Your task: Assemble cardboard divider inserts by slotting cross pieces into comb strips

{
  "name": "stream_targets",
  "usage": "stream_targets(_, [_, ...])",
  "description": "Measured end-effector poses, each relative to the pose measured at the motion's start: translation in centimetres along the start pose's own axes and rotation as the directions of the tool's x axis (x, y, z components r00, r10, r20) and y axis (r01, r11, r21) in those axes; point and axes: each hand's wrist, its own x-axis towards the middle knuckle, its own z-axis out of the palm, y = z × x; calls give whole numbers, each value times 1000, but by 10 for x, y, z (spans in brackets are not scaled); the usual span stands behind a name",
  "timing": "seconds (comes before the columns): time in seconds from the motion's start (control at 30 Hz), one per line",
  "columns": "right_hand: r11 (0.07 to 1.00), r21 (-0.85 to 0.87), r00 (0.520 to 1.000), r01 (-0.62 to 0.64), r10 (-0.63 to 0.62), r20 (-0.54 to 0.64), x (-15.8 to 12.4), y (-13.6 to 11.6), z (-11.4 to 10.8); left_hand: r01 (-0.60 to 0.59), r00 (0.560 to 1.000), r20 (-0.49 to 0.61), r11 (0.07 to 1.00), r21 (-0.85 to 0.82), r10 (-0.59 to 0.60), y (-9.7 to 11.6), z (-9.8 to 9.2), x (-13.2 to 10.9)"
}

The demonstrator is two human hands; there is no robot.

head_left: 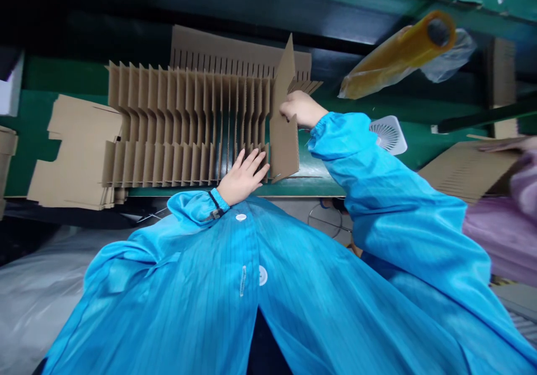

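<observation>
A cardboard divider grid with several upright, evenly spaced partitions stands on the green table in front of me. At its right end, my right hand grips a notched cardboard partition, fingers closed around its inner edge. The partition stands upright beside the last one in the row. My left hand lies with fingers spread on the near edge of the grid, towards its right end, holding nothing. Behind the grid a long slotted cardboard strip shows its row of slits.
Notched cardboard sheets lie stacked at the left. To the right are a yellow tape roll in plastic and a small white fan. At the far right, another person's hand touches slotted cardboard.
</observation>
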Motion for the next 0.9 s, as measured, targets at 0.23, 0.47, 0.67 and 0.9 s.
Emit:
stream_targets(0.23, [960, -162, 971, -230, 237, 26, -5, -30, 27, -8, 1000, -7, 1000, 26, 8, 1, 0, 1])
stream_targets(0.47, [963, 103, 962, -248, 233, 140, -2, -36, 45, -3, 1000, 0, 1000, 25, 3, 0, 1, -1])
stream_targets(0.67, [831, 336, 882, -443, 335, 333, -4, -30, 48, -28, 1000, -4, 1000, 7, 28, 4, -7, 2])
stream_targets(0.9, [555, 626, 828, -548, 466, 311, -54, -2, 25, 591, 736, -404, 807, -8, -543, -80, -65, -98])
